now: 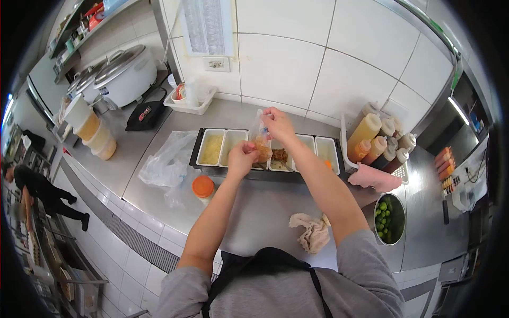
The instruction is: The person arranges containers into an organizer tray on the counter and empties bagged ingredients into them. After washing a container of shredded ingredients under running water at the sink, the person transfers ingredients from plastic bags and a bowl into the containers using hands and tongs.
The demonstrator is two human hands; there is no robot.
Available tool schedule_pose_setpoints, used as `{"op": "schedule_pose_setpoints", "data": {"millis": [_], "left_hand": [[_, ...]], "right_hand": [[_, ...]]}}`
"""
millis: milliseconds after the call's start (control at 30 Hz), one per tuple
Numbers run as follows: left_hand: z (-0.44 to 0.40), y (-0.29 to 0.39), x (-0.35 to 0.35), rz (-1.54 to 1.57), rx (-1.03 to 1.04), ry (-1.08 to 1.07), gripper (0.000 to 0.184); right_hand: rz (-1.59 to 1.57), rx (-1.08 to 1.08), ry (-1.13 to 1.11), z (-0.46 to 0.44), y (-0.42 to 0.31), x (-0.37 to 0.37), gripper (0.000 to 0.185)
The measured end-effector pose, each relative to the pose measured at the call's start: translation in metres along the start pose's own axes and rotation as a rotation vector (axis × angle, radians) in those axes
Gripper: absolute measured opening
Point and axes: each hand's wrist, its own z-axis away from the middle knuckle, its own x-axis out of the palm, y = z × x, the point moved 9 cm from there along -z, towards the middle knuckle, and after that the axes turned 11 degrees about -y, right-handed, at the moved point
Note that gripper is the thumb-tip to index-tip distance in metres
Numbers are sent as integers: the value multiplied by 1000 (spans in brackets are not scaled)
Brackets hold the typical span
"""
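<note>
The left hand (244, 157) blocks the lower part of the second tub (233, 138) and overlaps the clear bag (262, 139) — what is inside the bag is too blurred to name. The right forearm (316, 177) hides the near end of the fifth tub (306, 141). The left forearm (207, 233) covers part of a jar (203, 187). The wall sheet (208, 29) is cut off at the top — its print too small to read.

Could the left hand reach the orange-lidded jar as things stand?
Probably yes: the jar stands beside the left forearm, nothing over its lid, though the left hand seems occupied with the clear bag and may need to let go.
</note>
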Motion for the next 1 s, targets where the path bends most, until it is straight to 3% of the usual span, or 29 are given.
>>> {"op": "schedule_pose_setpoints", "data": {"millis": [33,133,233,300,500,600,700,800,900,1000], "left_hand": [[1,-4,-1,153,-27,6,17],[6,22,-17,-238,89,21,18],[18,73,-17,-424,164,11,17],[28,103,-13,-427,226,-17,16],[30,111,-21,-444,203,26,13],[33,125,-22,-434,228,78,13],[14,109,-28,-237,221,47,15],[-1,116,-16,-225,261,-36,18],[10,144,-13,-288,299,-23,19],[17,141,-28,-259,326,20,19]], "right_hand": [[-4,-22,0,0,-1,-1,24],[65,-88,0,-3,-5,-5,21],[236,-198,18,-6,-24,-14,18],[263,-292,42,-10,-32,-14,17],[107,-72,-71,-13,-23,-7,20],[178,-116,-119,-11,-24,-4,20],[173,-50,-393,29,-47,18,19],[425,-354,-188,43,-55,21,18],[227,-317,-232,10,-34,16,17],[582,-394,-204,10,-47,21,16]]}}
